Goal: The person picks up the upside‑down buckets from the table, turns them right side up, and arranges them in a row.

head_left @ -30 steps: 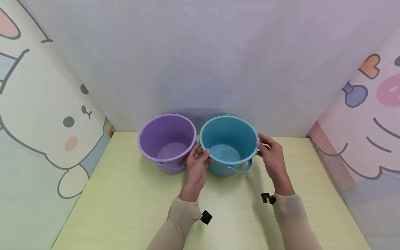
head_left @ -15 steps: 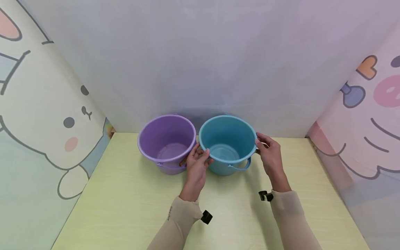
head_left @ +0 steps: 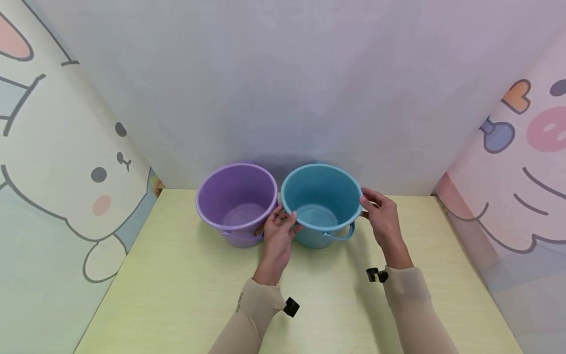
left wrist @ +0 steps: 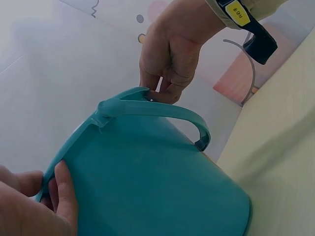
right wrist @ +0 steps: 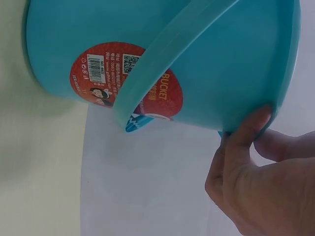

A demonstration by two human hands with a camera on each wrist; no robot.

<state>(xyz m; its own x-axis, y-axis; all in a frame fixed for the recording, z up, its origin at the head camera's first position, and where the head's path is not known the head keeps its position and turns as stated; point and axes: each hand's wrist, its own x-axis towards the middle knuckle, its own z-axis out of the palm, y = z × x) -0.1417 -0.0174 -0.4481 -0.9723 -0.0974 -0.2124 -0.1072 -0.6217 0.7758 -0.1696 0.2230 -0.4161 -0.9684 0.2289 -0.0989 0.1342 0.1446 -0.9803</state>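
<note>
A blue bucket stands on the table near the back wall, its handle hanging down at the front right. My left hand pinches its rim at the front left, thumb over the edge and fingers beneath. At the right side of the same rim, my right hand grips with the thumb on top and fingers outside. The right wrist view shows a red label on the bucket's wall. Close on the left is a purple bucket, its right side partly behind my left fingers.
The pale wooden table carries both buckets. A plain light wall rises just behind them. Side panels with cartoon animals flank the table on both sides.
The blue bucket has shifted slightly left, toward the purple one, and my right hand has moved left with it. My left hand stays almost in place on the rim.
</note>
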